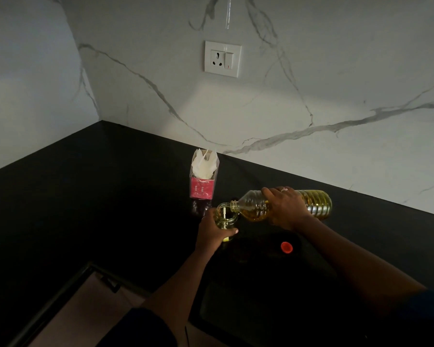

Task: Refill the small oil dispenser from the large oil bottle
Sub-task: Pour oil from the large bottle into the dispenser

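While the large oil bottle (316, 202) is tipped near level, right fingers (273, 194): curled over its ribbed body.
Right hand (287, 209): grips the bottle, neck at the jar rim.
Left fingers (231, 231): wrapped round small glass oil dispenser (226, 214).
Left hand (211, 230): holds it upright on black countertop (110, 196), mouth open.
Red cap (286, 247): on countertop, near right wrist.
Tissue box (203, 182): behind dispenser.

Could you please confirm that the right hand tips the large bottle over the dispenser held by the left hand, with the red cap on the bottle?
Not quite: in the head view the red cap lies on the counter, off the bottle. The rest is right.
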A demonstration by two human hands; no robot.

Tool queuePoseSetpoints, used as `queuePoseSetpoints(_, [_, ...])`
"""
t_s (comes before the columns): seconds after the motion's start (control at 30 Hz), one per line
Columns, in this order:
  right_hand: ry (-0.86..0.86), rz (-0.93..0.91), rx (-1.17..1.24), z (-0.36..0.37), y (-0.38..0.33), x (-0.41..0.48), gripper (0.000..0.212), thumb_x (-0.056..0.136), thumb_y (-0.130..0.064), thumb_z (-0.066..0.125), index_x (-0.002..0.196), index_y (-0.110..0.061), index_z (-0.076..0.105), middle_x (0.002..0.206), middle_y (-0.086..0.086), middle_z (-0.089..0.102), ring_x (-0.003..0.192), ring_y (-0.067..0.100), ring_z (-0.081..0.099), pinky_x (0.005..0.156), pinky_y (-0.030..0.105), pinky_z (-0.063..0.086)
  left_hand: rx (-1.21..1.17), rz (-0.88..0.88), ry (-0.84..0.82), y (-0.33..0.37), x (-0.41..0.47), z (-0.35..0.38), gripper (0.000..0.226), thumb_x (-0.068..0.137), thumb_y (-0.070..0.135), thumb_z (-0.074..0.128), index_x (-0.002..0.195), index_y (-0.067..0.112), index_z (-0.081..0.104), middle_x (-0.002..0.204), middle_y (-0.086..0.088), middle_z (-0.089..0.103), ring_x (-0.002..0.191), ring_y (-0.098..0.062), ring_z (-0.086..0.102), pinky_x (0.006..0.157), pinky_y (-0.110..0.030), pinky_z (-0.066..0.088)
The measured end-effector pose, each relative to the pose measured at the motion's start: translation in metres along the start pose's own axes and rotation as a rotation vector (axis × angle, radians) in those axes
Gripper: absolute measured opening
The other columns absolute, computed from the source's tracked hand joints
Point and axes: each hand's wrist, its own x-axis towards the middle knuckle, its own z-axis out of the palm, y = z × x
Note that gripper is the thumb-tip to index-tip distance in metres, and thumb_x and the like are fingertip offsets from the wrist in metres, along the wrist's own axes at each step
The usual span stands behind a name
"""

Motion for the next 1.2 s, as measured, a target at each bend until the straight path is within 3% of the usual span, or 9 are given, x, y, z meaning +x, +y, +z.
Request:
queuePoseSetpoints(0.13, [0.002, -0.010, 0.009, 0.000, 0.000, 0.000, 0.081, 0.078, -0.045, 0.067, 0.143, -0.015, 0.027, 0.140, 0.008, 0.045, 0.129, 0.026, 0.041, 0.110, 0.042, 0.027, -0.009, 0.006, 0.058, 0.002, 0.000, 0.005, 0.082, 0.053, 0.021, 0.089, 0.120, 0.014, 0.043, 0.118, -0.003, 0.051, 0.111, -0.018, 0.051, 0.089, -0.030, 0.046])
queuePoseSetpoints(0.3, [0.005, -0.017, 0.006, 0.001, 0.000, 0.001, 0.080, 0.079, -0.045, 0.065, 0.142, -0.017, 0.026, 0.139, 0.006, 0.046, 0.129, 0.025, 0.041, 0.110, 0.040, 0.027, -0.033, 0.020, -0.002, -0.002, -0.001, 0.004, 0.096, 0.054, 0.027, 0.087, 0.134, 0.019, 0.036, 0.131, 0.000, 0.045, 0.124, -0.019, 0.041, 0.102, -0.042, 0.043])
queuePoseSetpoints(0.43, [0.015, -0.027, -0.005, -0.001, 0.001, 0.002, 0.079, 0.079, -0.045, 0.066, 0.142, -0.017, 0.027, 0.139, 0.006, 0.046, 0.129, 0.025, 0.041, 0.110, 0.040, 0.027, -0.110, 0.028, -0.078, -0.001, -0.005, 0.000, 0.074, 0.067, 0.003, 0.075, 0.129, 0.025, 0.041, 0.115, 0.008, 0.051, 0.114, -0.016, 0.051, 0.093, -0.034, 0.049])
queuePoseSetpoints(0.53, [0.010, -0.034, -0.007, -0.002, 0.002, 0.003, 0.079, 0.079, -0.043, 0.066, 0.142, -0.016, 0.028, 0.138, 0.007, 0.047, 0.128, 0.026, 0.042, 0.110, 0.041, 0.028, -0.105, 0.017, -0.085, 0.000, -0.007, -0.003, 0.069, 0.070, 0.002, 0.073, 0.129, 0.022, 0.043, 0.109, 0.008, 0.053, 0.108, -0.014, 0.053, 0.089, -0.030, 0.048])
queuePoseSetpoints(0.67, [0.006, -0.043, -0.035, -0.004, 0.003, 0.005, 0.079, 0.079, -0.045, 0.066, 0.141, -0.016, 0.028, 0.138, 0.007, 0.047, 0.128, 0.026, 0.042, 0.109, 0.041, 0.029, -0.101, 0.011, -0.074, 0.002, -0.008, -0.005, 0.066, 0.069, 0.003, 0.075, 0.126, 0.020, 0.047, 0.101, 0.013, 0.053, 0.098, -0.007, 0.053, 0.073, -0.014, 0.043])
queuePoseSetpoints(0.83, [0.007, -0.055, -0.048, -0.003, 0.005, 0.007, 0.078, 0.078, -0.045, 0.066, 0.141, -0.018, 0.029, 0.137, 0.006, 0.048, 0.127, 0.025, 0.043, 0.109, 0.041, 0.029, -0.081, -0.016, -0.073, 0.003, -0.007, -0.006, 0.069, 0.068, 0.009, 0.078, 0.128, 0.022, 0.046, 0.108, 0.009, 0.053, 0.102, -0.009, 0.052, 0.086, -0.025, 0.046])
queuePoseSetpoints(1.07, [-0.003, -0.061, -0.065, -0.005, 0.006, 0.009, 0.078, 0.079, -0.044, 0.066, 0.142, -0.018, 0.027, 0.138, 0.005, 0.046, 0.128, 0.025, 0.041, 0.110, 0.041, 0.028, -0.067, -0.027, -0.073, 0.003, -0.006, -0.006, 0.070, 0.066, 0.012, 0.080, 0.127, 0.021, 0.047, 0.117, 0.003, 0.057, 0.105, -0.011, 0.052, 0.090, -0.028, 0.045])
queuePoseSetpoints(1.2, [0.007, -0.073, -0.080, -0.005, 0.007, 0.009, 0.078, 0.078, -0.045, 0.067, 0.141, -0.018, 0.029, 0.137, 0.005, 0.048, 0.126, 0.025, 0.043, 0.108, 0.040, 0.029, -0.061, -0.015, -0.072, 0.004, -0.007, -0.007, 0.069, 0.067, 0.013, 0.080, 0.127, 0.021, 0.047, 0.109, 0.008, 0.053, 0.101, -0.008, 0.049, 0.083, -0.024, 0.042])
